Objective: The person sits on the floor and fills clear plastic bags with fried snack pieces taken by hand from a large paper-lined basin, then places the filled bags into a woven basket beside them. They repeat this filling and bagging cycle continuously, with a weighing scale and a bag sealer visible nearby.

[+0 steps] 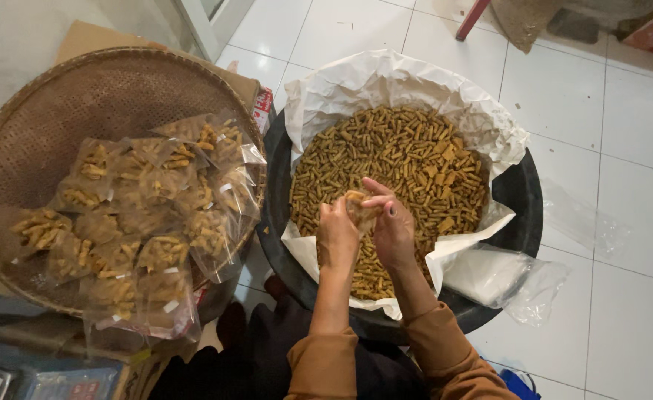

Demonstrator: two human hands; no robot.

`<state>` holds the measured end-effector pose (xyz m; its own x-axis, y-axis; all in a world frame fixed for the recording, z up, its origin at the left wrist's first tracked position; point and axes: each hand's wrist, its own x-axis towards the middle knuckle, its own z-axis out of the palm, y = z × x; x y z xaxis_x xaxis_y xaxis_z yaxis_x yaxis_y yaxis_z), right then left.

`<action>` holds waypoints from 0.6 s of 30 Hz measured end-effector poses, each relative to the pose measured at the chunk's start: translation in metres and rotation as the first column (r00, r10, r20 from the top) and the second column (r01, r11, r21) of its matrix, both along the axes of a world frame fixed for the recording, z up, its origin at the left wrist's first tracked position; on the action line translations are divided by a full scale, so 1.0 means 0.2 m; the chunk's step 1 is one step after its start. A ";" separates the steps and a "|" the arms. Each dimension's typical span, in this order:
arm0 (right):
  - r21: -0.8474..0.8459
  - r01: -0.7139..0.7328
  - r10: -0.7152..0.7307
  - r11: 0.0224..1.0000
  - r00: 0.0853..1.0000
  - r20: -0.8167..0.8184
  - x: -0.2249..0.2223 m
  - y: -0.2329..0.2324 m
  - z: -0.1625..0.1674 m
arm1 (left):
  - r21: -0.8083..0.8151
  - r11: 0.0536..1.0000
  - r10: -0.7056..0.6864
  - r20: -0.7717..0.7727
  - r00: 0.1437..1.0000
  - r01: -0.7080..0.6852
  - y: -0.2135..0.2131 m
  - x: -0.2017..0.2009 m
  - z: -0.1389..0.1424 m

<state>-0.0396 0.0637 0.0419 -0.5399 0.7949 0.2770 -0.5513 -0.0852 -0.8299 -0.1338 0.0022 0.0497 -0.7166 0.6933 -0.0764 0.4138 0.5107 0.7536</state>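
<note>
Over the black tub (522, 196) of snack sticks (400, 159), the left hand (337, 233) and right hand (393, 230) are pinching a small bag (360, 211); it looks light, soft and crinkly, best held by its top

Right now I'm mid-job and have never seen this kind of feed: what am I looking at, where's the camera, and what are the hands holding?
This is one picture from a camera on a person's head, looking down. The left hand and right hand are bare, and together they hold a small clear bag of snack sticks. Below them sits a black basin lined with white paper, full of loose golden snack sticks. To the left, a round woven tray carries filled packets. Spare plastic bags lie on the white tiled floor.
</note>
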 end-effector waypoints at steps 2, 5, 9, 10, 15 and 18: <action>0.109 0.006 -0.008 0.994 1.000 0.023 0.02 0.02 0.00 | 0.093 0.995 0.023 -0.006 1.000 -0.023 0.00 -0.01 0.03; 0.121 0.081 -0.082 0.989 0.997 0.007 0.05 0.15 -0.11 | 0.134 0.989 0.059 -0.001 0.998 -0.059 -0.02 -0.02 0.07; -0.191 0.262 -0.227 0.946 0.955 0.189 0.04 0.49 -0.45 | 0.114 0.992 0.049 0.012 0.999 -0.050 -0.06 -0.06 0.14; -0.219 0.329 -0.237 0.919 0.902 0.360 0.02 0.56 -0.55 | 0.135 0.990 0.043 0.015 0.999 -0.045 -0.08 -0.07 0.16; 0.190 0.055 -0.187 0.980 -0.056 0.981 -0.03 0.49 -0.89 | 0.183 0.983 0.050 -0.106 0.993 -0.030 -0.13 -0.14 0.19; 0.057 -0.030 -0.063 0.998 -0.232 0.971 -0.16 0.18 -0.97 | 0.207 0.977 0.078 -0.155 0.985 -0.044 -0.12 -0.16 0.17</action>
